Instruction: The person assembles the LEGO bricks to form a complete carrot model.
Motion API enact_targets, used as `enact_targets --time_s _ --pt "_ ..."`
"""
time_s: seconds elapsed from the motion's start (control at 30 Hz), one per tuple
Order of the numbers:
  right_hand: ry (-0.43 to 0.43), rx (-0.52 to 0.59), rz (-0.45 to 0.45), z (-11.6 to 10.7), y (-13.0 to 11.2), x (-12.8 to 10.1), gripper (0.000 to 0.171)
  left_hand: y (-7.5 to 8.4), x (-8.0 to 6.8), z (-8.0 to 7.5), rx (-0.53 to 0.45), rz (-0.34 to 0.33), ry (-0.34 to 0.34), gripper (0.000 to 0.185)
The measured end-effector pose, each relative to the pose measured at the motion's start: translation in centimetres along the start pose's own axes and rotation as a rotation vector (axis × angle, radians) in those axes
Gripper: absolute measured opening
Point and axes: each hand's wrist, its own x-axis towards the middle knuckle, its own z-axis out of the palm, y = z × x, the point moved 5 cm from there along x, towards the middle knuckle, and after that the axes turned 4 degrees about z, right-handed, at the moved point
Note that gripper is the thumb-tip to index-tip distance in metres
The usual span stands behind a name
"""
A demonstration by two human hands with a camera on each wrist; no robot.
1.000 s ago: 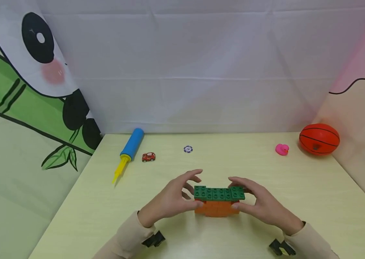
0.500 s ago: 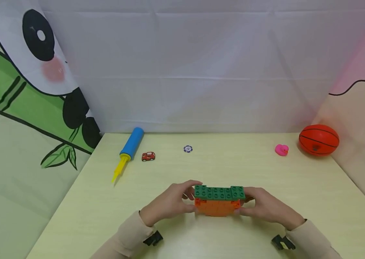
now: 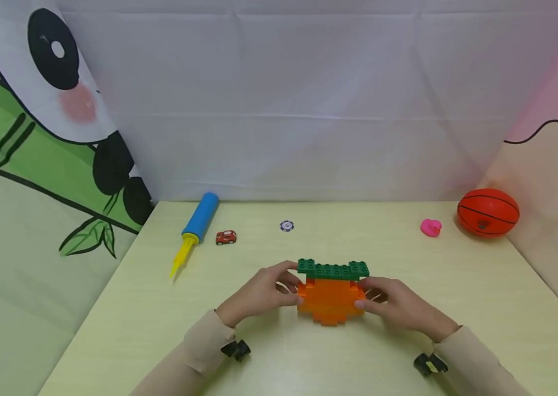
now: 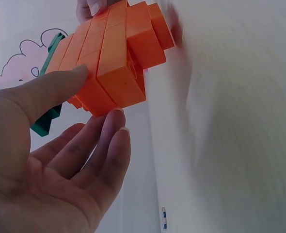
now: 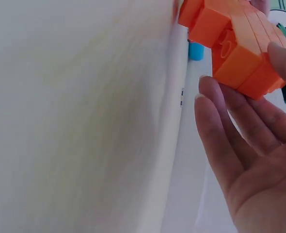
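Observation:
An orange block build (image 3: 332, 300), made of toy building bricks, stands upright in the middle of the head view. Green studded bricks (image 3: 333, 271) run along its top. On its left side my left hand (image 3: 264, 291) pinches it, thumb on the near face (image 4: 104, 58) and fingertips behind and below in the left wrist view. My right hand (image 3: 402, 305) grips the opposite side, its thumb likewise in front. The right wrist view shows hollow brick undersides (image 5: 226, 44) at the stepped lower edge. Whether the base touches the table cannot be told.
Beyond the hands on the pale table (image 3: 259, 363) lie a blue and yellow hand pump (image 3: 201, 218), a red toy car (image 3: 226, 237) and a poker chip (image 3: 286, 226). Farther right are a pink rubber duck (image 3: 430, 227) and an orange-red toy basketball (image 3: 488, 213). A white cloth (image 3: 308, 110) hangs behind.
Both hands have closed in from around the build to hold its sides. It has tipped upward, so its orange face shows more and the green top sits higher in view.

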Motion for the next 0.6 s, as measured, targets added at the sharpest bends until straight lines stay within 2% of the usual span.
enact_targets --time_s 0.2,0.37,0.5,0.6 --pt "-0.03 0.087 0.14 0.1 0.9 1.6 0.053 -1.0 1.1 -0.3 -0.035 -0.04 0.023 0.053" --pt "-0.004 0.188 0.287 0.4 1.6 2.9 0.061 -2.0 1.9 -0.1 -0.03 -0.117 0.054 0.043" --pt "0.017 0.251 0.36 0.9 2.0 3.4 0.055 -2.6 2.2 0.3 -0.002 -0.181 0.081 0.04" --pt "0.034 0.298 0.382 1.2 2.2 3.6 0.049 -2.6 2.3 0.5 0.038 -0.197 0.103 0.038"
